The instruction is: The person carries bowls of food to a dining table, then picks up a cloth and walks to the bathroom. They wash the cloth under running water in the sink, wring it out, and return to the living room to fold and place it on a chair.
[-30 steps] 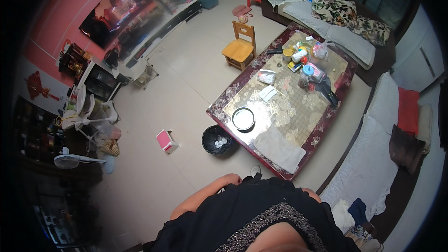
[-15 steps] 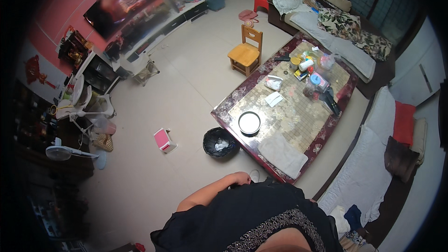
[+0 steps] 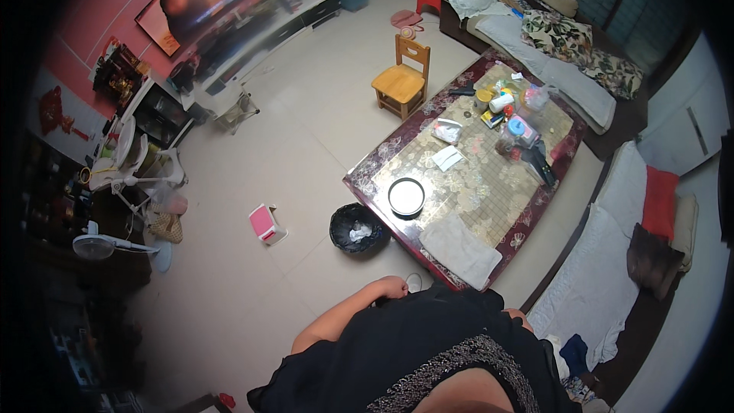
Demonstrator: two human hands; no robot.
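My left hand (image 3: 394, 287) is in front of my black top, its fingers curled closed; whatever is in them, if anything, is hidden. A whitish, looped object (image 3: 414, 283) on the floor shows just beside it, too small to name. Of my right arm (image 3: 520, 317) only a bit of skin shows at the edge of my top, and that hand is hidden. Ahead of me is the low table (image 3: 365, 178) with a dark red floral border. On its near end are a round dark-rimmed pan or tray (image 3: 406, 197) with a pale inside and a folded grey cloth (image 3: 461, 252).
A black-lined trash bin (image 3: 344, 241) stands against the table's near left corner. Left of it is a pink-topped stool (image 3: 263, 221). A small wooden chair (image 3: 400, 86) stands beyond the table's left side. Covered sofas (image 3: 589, 275) line the right. A white fan (image 3: 95, 245) is far left.
The view has shifted slightly, so the table, bin and stool appear a little further left and up. My left hand keeps its closed shape. The television picture differs.
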